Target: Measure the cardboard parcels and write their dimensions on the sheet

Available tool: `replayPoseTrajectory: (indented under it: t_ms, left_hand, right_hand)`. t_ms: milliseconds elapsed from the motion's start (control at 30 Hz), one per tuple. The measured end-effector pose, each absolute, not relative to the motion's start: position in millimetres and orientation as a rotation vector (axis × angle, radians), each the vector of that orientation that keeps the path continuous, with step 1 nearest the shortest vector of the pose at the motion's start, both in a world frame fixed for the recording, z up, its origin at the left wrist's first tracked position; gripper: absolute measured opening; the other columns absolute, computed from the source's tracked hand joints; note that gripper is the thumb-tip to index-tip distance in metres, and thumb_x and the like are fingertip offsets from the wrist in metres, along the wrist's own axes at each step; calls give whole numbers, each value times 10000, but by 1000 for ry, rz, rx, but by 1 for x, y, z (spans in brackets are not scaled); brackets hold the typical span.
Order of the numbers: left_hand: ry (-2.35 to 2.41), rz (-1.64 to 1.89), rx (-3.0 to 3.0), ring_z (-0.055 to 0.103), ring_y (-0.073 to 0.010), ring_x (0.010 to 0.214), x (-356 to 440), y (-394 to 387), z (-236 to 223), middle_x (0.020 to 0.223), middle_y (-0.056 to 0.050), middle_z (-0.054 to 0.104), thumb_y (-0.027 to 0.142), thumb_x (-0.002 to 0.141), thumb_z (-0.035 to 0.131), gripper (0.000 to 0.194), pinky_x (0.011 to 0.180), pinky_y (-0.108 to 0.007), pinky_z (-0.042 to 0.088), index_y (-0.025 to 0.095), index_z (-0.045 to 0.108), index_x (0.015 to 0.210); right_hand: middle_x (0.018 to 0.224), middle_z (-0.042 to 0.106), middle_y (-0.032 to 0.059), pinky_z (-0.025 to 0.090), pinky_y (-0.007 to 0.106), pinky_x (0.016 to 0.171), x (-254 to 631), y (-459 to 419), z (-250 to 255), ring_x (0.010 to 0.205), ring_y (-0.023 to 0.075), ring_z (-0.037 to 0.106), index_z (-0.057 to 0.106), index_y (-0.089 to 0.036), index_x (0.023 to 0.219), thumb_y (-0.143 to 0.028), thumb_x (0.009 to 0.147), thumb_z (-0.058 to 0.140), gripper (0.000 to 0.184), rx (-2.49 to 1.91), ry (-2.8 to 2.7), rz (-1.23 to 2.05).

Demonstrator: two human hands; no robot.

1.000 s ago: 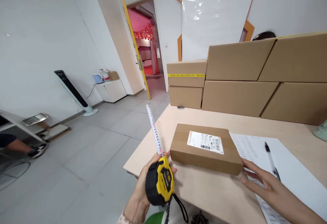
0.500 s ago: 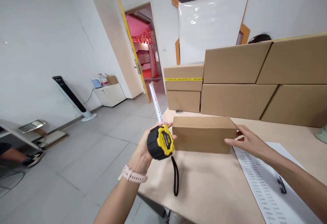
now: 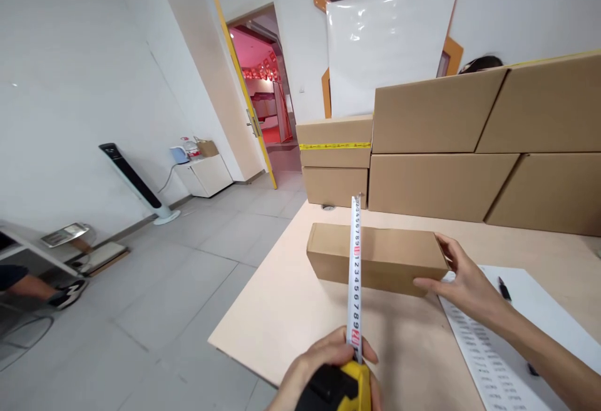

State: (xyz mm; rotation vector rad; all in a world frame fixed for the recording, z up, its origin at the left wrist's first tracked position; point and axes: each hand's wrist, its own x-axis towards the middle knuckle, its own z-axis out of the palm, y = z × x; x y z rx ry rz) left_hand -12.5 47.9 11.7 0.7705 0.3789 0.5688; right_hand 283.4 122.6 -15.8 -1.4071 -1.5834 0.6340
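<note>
A small cardboard box [image 3: 399, 259] stands on its long edge on the pale wooden table [image 3: 291, 311]. My right hand [image 3: 462, 279] rests against the box's right end with the fingers spread, steadying it. At the bottom of the view my left hand [image 3: 319, 364] is wrapped round a yellow and black tape measure [image 3: 340, 389]. Its white blade [image 3: 355, 273] sticks out straight ahead and crosses in front of the box's face.
Larger cardboard boxes [image 3: 446, 142] are stacked along the table's far side. A printed sheet [image 3: 498, 348] with a pen [image 3: 504, 289] lies to the right. A person's head [image 3: 479, 64] shows behind the stack. At left are a tower fan [image 3: 136, 179], a white cabinet [image 3: 204, 173] and someone's shoe [image 3: 61, 295].
My left hand pulled the tape measure back toward me and swung its blade right, across the box. The box, lying flat with its label up a second ago, now stands on its edge.
</note>
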Motion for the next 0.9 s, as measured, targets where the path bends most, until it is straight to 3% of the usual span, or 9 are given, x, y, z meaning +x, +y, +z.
replayPoseTrajectory:
  t_ms: [200,467,600,800,900]
  left_hand:
    - [538,564,710,643,-214,665,-16,37,-8,666,-89,677,267,821,521,228,714,-328,454,136,659,945]
    - [728,501,877,613,-200,648,-24,44,3,671,-97,661,305,754,520,330,708,-322,455,85,746,848]
    - [830,486,1027,610,-193,759,-29,42,13,771,-101,681,261,754,477,325,754,-295,433,110,760,809]
    - [898,474,1110,595,-191,776,-28,41,40,755,-82,677,221,825,424,353,834,-318,423,127,759,768]
    - [853,479,1046,601,-186,688,-21,45,53,718,-91,680,287,844,471,322,733,-318,448,114,742,843]
  right_hand:
    - [1402,460,120,443,513,989,283,121,-16,1229,350,482,354,-281,1342,-505,658,752,823,-1426,-1567,605]
    - [1404,460,118,493,487,925,285,120,-22,1171,341,531,334,-290,1345,-514,649,756,844,-1455,-1561,599]
    - [1398,469,131,504,488,912,286,119,-19,1181,356,532,328,-280,1355,-520,652,745,852,-1461,-1595,585]
    - [1405,485,118,478,452,975,295,125,-10,1249,338,493,348,-278,1380,-532,703,697,802,-1426,-1699,671]
    - [1422,475,119,463,495,981,304,124,-3,1246,353,494,335,-294,1421,-569,757,618,773,-1417,-1744,685]
